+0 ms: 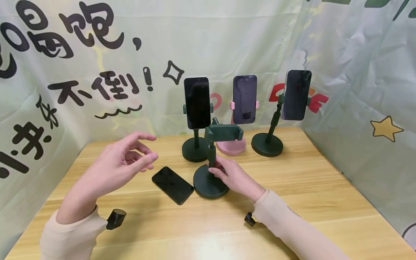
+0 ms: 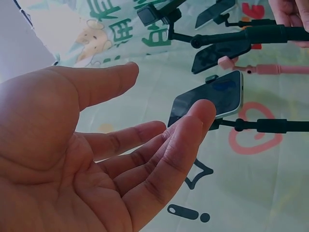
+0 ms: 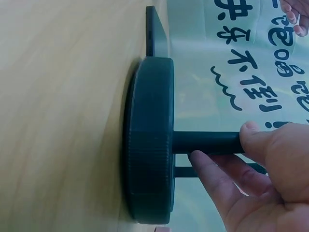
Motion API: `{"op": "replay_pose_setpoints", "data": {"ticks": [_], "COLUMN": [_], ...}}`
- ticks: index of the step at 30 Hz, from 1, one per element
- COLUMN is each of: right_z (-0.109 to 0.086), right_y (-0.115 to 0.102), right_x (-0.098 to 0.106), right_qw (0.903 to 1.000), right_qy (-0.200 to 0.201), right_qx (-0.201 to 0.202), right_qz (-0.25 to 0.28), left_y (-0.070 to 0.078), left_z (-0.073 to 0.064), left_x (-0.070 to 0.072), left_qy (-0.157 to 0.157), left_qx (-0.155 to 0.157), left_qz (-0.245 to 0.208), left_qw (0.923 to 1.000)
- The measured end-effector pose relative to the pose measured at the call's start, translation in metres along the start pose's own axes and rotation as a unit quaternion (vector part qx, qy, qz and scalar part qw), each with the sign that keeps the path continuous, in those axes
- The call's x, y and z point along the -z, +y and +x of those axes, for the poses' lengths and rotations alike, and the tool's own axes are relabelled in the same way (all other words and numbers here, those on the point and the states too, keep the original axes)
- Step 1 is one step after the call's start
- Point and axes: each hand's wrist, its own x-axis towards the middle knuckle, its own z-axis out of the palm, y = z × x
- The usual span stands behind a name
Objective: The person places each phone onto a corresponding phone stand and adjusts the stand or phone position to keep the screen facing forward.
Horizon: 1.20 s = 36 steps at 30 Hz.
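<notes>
A dark green phone stand (image 1: 211, 185) with a round base stands near the middle of the table, its clamp (image 1: 225, 133) holding no phone. My right hand (image 1: 236, 177) pinches its post low down, thumb on one side and fingers on the other, as the right wrist view also shows (image 3: 270, 169). My left hand (image 1: 120, 164) hovers above the table at the left, fingers loosely bent and nothing in them. In the left wrist view the palm (image 2: 96, 159) is bare. A black phone (image 1: 173, 185) lies flat between the hands, close beside the stand's base.
Behind stand three phone stands with phones in their clamps: a dark green one (image 1: 195, 150) at left, a pink one (image 1: 231, 146) in the middle, another dark green one (image 1: 267, 145) at right. A printed cloth (image 1: 156, 32) hangs behind the wooden table (image 1: 201, 231).
</notes>
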Motion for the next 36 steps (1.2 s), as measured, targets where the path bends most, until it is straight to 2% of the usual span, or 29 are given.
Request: {"op": "replay_pose_setpoints", "data": {"ticks": [22, 26, 36], "right_z": [-0.012, -0.011, -0.014], "right_y": [-0.005, -0.008, -0.019], "right_x": [0.003, 0.004, 0.018], "right_qw": [0.9997, 0.9996, 0.9947], "right_qy": [-0.004, -0.007, -0.025], "right_qx": [0.010, -0.004, -0.058], "right_qz": [-0.020, -0.026, -0.081], "left_y": [0.001, 0.001, -0.001], "left_z": [0.000, 0.000, 0.003], "left_x": [-0.004, -0.004, -0.011], "left_qy": [-0.017, -0.021, -0.030], "left_qx": [0.004, 0.002, -0.014], "left_qz": [-0.004, -0.005, -0.007], "left_qw": [0.9998, 0.9998, 0.9994]}}
